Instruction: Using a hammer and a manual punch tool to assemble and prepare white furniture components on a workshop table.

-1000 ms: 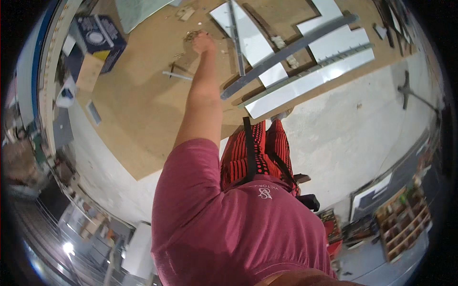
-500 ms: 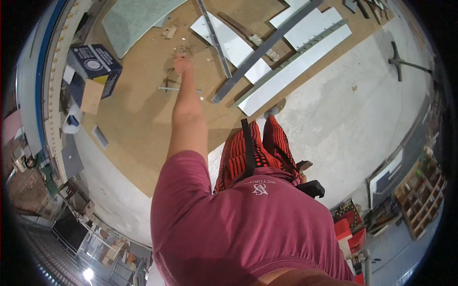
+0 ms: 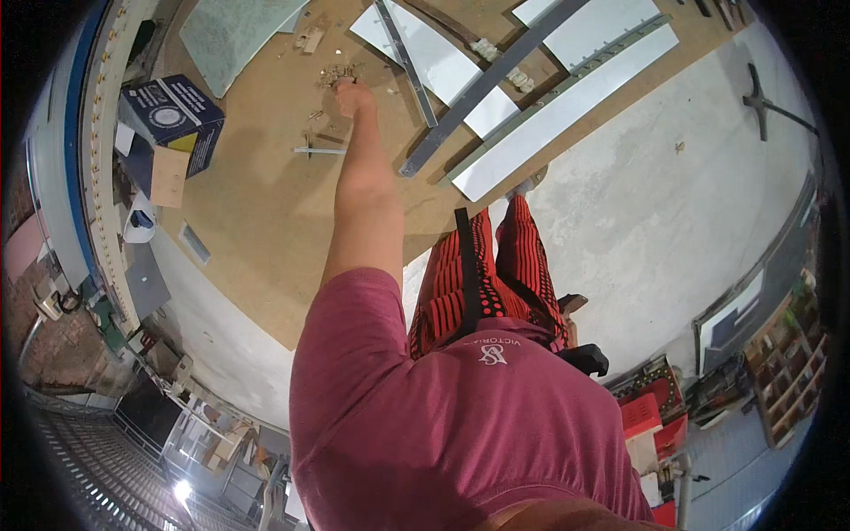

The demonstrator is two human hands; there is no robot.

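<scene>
Has left hand (image 3: 354, 97) at near edge of small loose pieces (image 3: 335, 71), cannot tell if gripping any, with right hand out of view.

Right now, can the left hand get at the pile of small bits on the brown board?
Probably yes: the left hand is at the near edge of the pile of small bits, with nothing visible between. Whether the fingers touch it is hard to tell.

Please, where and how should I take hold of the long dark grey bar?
The long dark grey bar is probably best held at its near end, from your side, grip across its narrow width: that end projects beyond the white panels.
</scene>
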